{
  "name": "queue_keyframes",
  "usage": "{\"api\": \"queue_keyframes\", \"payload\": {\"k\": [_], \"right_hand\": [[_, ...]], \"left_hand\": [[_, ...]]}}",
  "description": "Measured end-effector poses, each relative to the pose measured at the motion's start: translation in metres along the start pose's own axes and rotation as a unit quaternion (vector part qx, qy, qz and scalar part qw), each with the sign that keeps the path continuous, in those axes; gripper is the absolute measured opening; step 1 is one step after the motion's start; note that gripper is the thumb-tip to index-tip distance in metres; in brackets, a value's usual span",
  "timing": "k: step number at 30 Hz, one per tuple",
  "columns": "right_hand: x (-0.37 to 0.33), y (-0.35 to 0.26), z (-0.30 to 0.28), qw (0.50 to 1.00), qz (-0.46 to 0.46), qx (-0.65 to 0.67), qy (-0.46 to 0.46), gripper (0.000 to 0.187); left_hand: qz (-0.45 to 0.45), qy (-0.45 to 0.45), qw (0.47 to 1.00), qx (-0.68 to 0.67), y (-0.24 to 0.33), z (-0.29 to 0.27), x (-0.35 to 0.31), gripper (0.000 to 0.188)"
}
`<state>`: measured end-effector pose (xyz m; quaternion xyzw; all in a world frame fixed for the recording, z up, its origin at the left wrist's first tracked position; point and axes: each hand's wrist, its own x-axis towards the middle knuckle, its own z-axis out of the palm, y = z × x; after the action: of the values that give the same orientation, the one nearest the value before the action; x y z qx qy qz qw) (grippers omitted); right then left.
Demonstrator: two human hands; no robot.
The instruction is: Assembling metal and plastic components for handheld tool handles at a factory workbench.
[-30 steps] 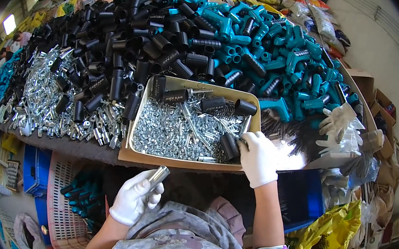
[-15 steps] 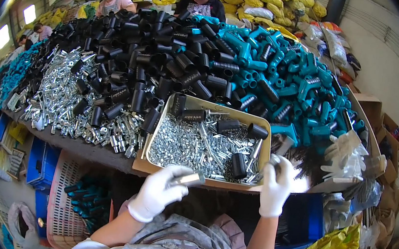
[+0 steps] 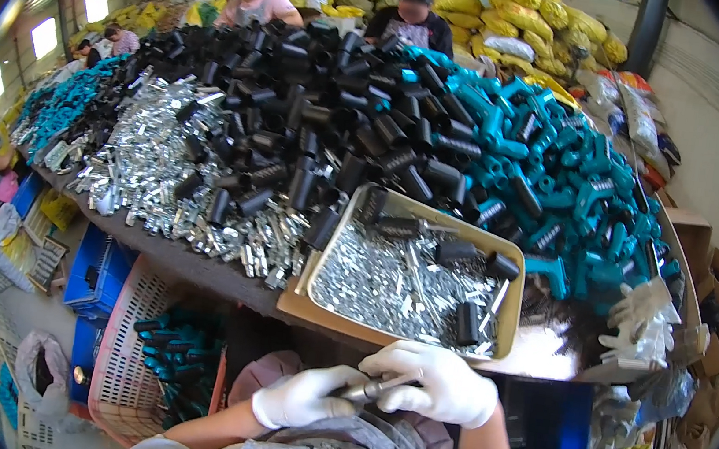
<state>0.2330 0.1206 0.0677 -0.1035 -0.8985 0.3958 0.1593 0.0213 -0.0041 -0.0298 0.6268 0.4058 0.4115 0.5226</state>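
Left hand (image 3: 304, 397) and right hand (image 3: 434, 386) both grip one metal tube (image 3: 370, 391) over the lap, near the tray (image 3: 508, 326). Looks part-done; can't tell if anything's joined. Many small metal parts (image 3: 368, 270) lie loose; teal handles (image 3: 185, 354) sit basketed.

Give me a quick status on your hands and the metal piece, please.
Left hand closed on silver metal cylinder. Right hand at its other end, grip unclear. Cylinder partly hidden by hands; cream parts tray just beyond.
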Motion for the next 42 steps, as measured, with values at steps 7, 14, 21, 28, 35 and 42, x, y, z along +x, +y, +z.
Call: {"api": "queue_keyframes", "payload": {"k": [7, 14, 21, 28, 35, 42], "right_hand": [[0.084, 0.025, -0.044, 0.92, 0.029, -0.367, 0.133, 0.016], [0.116, 0.079, -0.035, 0.811, -0.013, -0.584, 0.021, 0.008], [0.115, 0.08, -0.045, 0.851, 0.009, -0.473, 0.229, 0.005], [0.106, 0.083, -0.063, 0.88, 0.05, -0.349, 0.318, 0.012], [0.082, 0.067, -0.074, 0.922, 0.204, -0.012, 0.33, 0.011], [0.04, 0.008, -0.034, 0.894, 0.179, 0.245, 0.329, 0.009]], "left_hand": [[0.094, -0.021, 0.977, -0.19, -0.011, 0.008, -0.009, 0.032], [0.115, 0.052, 0.99, -0.064, -0.003, -0.009, -0.023, 0.036], [0.142, 0.067, 0.987, -0.026, 0.01, -0.016, -0.014, 0.033], [0.118, 0.103, 0.988, -0.001, 0.007, -0.019, -0.015, 0.031], [0.086, 0.128, 0.987, 0.051, 0.007, -0.023, -0.014, 0.028], [0.045, 0.149, 0.986, -0.061, 0.006, -0.018, -0.012, 0.026]]}}
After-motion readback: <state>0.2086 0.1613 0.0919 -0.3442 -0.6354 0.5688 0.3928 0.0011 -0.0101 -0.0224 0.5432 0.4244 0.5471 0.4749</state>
